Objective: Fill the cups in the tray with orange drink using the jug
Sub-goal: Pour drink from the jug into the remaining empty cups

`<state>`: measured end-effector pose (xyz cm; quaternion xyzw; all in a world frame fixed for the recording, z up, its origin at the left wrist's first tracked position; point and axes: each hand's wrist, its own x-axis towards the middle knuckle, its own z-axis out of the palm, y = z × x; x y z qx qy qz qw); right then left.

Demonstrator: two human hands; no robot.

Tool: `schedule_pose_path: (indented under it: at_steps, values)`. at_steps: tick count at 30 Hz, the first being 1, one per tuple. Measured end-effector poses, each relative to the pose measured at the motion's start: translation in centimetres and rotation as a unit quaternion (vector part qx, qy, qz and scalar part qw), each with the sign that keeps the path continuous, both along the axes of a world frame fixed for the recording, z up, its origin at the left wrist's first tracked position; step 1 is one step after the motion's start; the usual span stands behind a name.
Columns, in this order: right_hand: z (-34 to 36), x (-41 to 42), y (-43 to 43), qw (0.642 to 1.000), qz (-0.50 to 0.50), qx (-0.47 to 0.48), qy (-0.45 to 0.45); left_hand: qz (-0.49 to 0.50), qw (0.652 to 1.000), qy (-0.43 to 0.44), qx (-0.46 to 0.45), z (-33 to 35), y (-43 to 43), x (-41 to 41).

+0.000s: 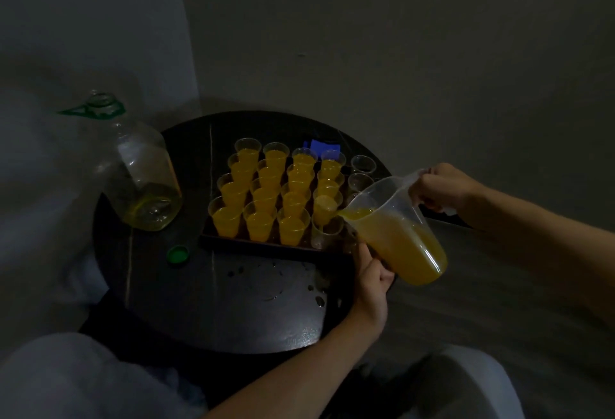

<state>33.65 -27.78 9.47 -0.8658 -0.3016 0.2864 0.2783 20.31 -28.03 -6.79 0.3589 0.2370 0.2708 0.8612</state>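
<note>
A dark tray on a round dark table holds several small clear cups. Most of them are full of orange drink. Two cups at the far right are empty. My right hand grips the handle of a clear plastic jug, tilted left, with orange drink at its spout. The drink runs toward a cup in the fourth column. In front of that stands a clear cup at the tray's near right corner. My left hand supports the jug from below with curled fingers.
A large, nearly empty clear bottle with a green neck ring stands at the table's left. Its green cap lies in front of the tray. Drops of liquid dot the near tabletop. A blue object lies behind the cups.
</note>
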Motion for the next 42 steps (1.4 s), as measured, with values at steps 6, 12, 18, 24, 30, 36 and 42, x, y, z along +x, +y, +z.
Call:
schedule_pose_path:
  at_steps: [6, 12, 18, 24, 30, 36, 42]
  values:
    - [0.3, -0.1, 0.4, 1.000, 0.016, -0.017, -0.011, 0.001, 1.000, -0.004, -0.003, 0.3, -0.2, 0.0]
    - [-0.1, 0.3, 0.5, 0.999, 0.016, -0.023, -0.020, 0.002, 1.000, 0.003, 0.000, 0.4, 0.0, -0.1]
    - [-0.3, 0.6, 0.6, 0.999, 0.016, -0.028, -0.008, 0.005, 1.000, -0.009, 0.006, 0.3, -0.1, -0.1]
    - [-0.1, 0.6, 0.5, 0.999, 0.020, -0.028, -0.009, -0.005, 1.000, -0.014, 0.012, 0.3, -0.3, 0.0]
    - [-0.3, 0.8, 0.5, 0.999, 0.020, -0.028, -0.013, -0.014, 1.000, -0.004, 0.024, 0.3, -0.3, -0.1]
    - [-0.7, 1.5, 0.7, 1.000, 0.011, -0.023, -0.011, -0.013, 1.000, -0.001, 0.026, 0.4, -0.2, 0.0]
    - [-0.9, 2.0, 0.8, 1.000, -0.010, -0.014, 0.001, -0.008, 1.000, 0.001, 0.025, 0.4, -0.3, 0.1]
